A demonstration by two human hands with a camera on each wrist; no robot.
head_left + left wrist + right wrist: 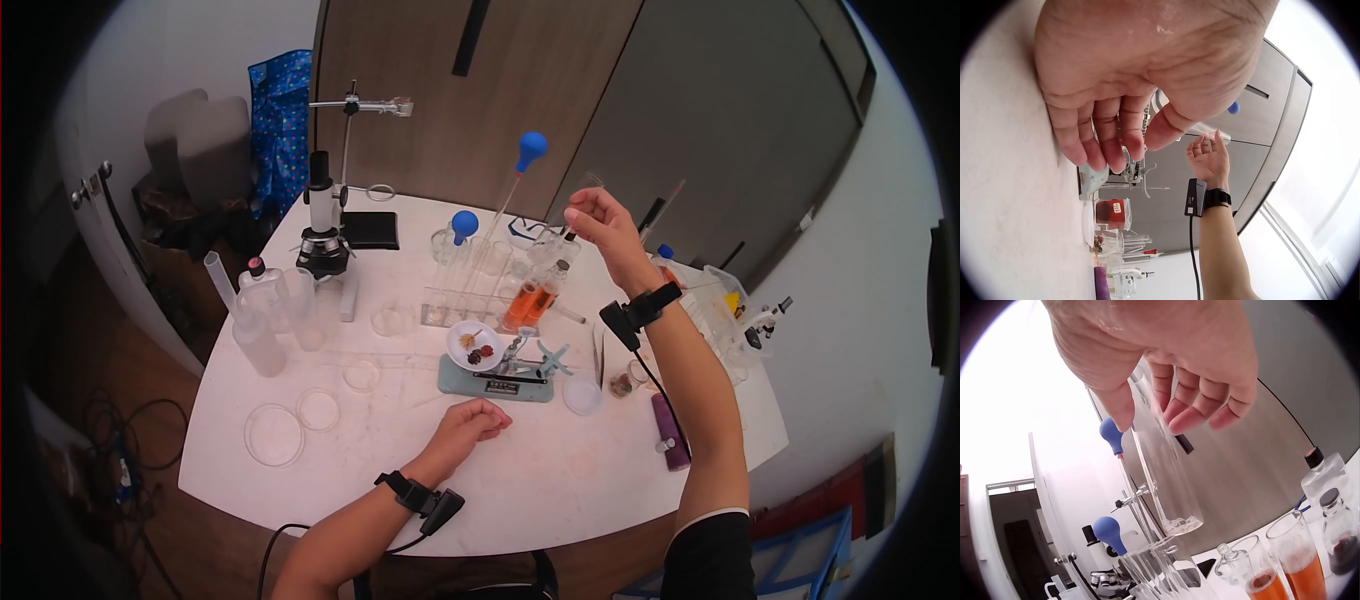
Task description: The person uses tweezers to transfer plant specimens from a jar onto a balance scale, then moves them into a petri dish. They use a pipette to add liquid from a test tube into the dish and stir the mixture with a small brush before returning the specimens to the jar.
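Observation:
My right hand (612,240) is raised over the back of the table, its thumb and fingers pinching the upper part of a clear glass tube (1169,478). The tube hangs tilted, and some clear, glinting matter lies at its bottom end. Below it in the right wrist view stand two glass vessels of orange liquid (1307,578) and a group of thin glass tubes (1154,569). My left hand (465,437) rests low on the table with loosely curled fingers and nothing in them. Just beyond those fingers is a small green balance (460,382), carrying a white dish (455,343) with small dark, red and tan heaps.
A microscope (322,225) and plastic bottles (258,345) stand on the left. Petri dishes (273,436) lie at front left. Two droppers with blue bulbs (532,150) rise behind the balance. Tweezers (600,355), a small flask (625,382) and a purple object (670,425) sit at right.

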